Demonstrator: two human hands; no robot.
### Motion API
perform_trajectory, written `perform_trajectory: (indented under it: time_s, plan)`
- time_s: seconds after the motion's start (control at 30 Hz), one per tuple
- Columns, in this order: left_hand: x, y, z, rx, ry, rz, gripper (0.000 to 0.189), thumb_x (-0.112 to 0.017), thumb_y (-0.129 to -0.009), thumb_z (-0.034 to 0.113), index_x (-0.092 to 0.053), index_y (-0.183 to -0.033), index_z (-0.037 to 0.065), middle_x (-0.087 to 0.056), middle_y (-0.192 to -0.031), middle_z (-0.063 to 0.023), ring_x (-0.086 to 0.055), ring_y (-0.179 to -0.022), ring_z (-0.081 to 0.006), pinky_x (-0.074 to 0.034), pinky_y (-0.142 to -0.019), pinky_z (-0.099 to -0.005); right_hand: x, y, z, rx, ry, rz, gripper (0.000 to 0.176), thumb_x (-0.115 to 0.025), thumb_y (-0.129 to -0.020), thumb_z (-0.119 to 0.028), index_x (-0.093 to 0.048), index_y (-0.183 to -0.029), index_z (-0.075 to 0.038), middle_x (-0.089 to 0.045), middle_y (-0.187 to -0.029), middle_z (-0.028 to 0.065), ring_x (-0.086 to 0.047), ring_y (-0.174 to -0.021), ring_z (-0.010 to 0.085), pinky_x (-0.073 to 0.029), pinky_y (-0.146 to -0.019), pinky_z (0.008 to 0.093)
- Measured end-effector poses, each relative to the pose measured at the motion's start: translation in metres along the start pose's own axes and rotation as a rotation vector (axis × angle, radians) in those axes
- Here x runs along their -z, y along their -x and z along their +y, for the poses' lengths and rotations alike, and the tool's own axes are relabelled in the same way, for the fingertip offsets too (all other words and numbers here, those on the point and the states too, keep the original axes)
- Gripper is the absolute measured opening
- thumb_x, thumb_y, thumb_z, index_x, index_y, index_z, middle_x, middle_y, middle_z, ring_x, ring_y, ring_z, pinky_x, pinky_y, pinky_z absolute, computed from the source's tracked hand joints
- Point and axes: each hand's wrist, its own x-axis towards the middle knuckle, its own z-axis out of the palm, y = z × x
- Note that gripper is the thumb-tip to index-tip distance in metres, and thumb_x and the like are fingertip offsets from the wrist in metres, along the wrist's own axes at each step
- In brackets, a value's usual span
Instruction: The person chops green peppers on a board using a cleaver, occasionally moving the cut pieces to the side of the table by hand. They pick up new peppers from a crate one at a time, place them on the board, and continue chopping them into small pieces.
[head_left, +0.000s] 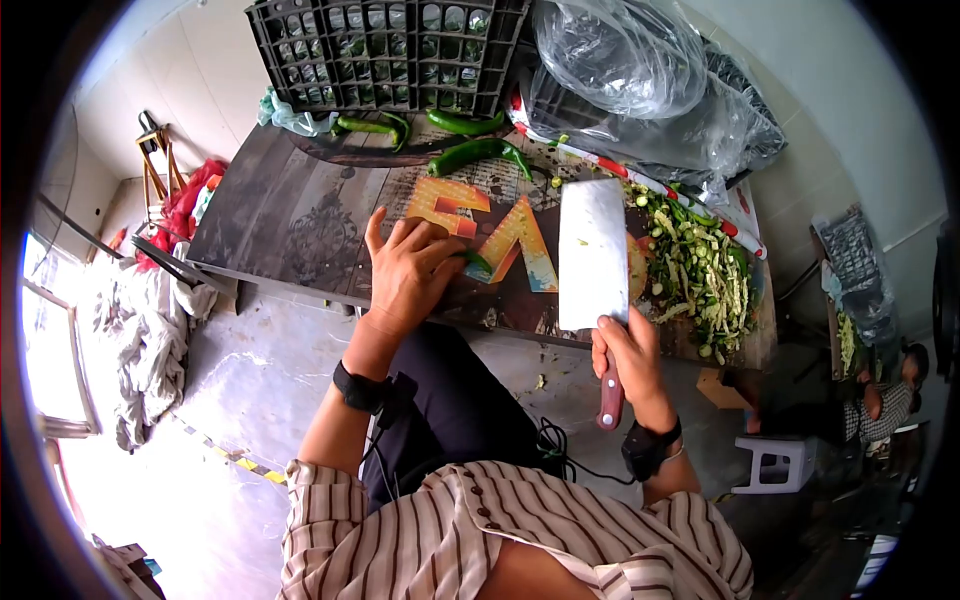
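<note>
My left hand is over the near part of the wooden table, its fingers curled round a green chili pepper whose end sticks out to the right. Most of that pepper is hidden under my fingers. In my right hand is a cleaver, gripped by its brown handle, with the broad blade pointing away from me. To the right of the blade lies a heap of sliced green peppers. Whole green peppers rest farther back on the table.
A black plastic crate stands at the table's back edge, with clear plastic bags beside it on the right. A grey stool and another person are at the far right. Cloth lies piled on the left.
</note>
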Motion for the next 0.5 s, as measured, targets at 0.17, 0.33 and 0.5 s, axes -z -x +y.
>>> perform_trajectory:
  time_s: [0.17, 0.33, 0.5]
  plan:
    - [-0.008, -0.001, -0.005, 0.002, 0.026, -0.011, 0.011, -0.074, -0.076, 0.021, -0.074, -0.086, 0.017, -0.063, -0.086, 0.0047, -0.057, -0.098, -0.0149, -0.022, -0.11, -0.0503, -0.025, -0.029, -0.032, 0.048, 0.352, -0.242, 0.012, -0.051, -0.097, -0.011, -0.049, -0.095, 0.001, -0.053, -0.066, 0.003, -0.053, -0.051, 0.0102, -0.044, -0.048, 0.0272]
    - [-0.013, 0.001, -0.006, 0.012, 0.021, -0.028, 0.005, -0.073, -0.077, 0.021, -0.073, -0.082, 0.02, -0.061, -0.088, 0.0064, -0.056, -0.1, -0.0149, -0.022, -0.109, -0.0534, -0.047, -0.051, -0.046, 0.133, 0.713, -0.332, 0.02, -0.055, -0.093, -0.013, -0.048, -0.086, 0.005, -0.054, -0.059, 0.0165, -0.056, -0.049, 0.0224, -0.043, -0.049, 0.0374]
    - [-0.012, 0.002, -0.008, 0.009, 0.043, -0.032, 0.007, -0.072, -0.078, 0.021, -0.073, -0.085, 0.02, -0.061, -0.088, 0.0064, -0.056, -0.099, -0.0156, -0.021, -0.11, -0.0542, -0.06, -0.063, -0.057, 0.255, 0.871, -0.397, 0.024, -0.056, -0.091, -0.014, -0.046, -0.082, 0.007, -0.054, -0.065, 0.0275, -0.057, -0.062, 0.0447, -0.044, -0.057, 0.0451]
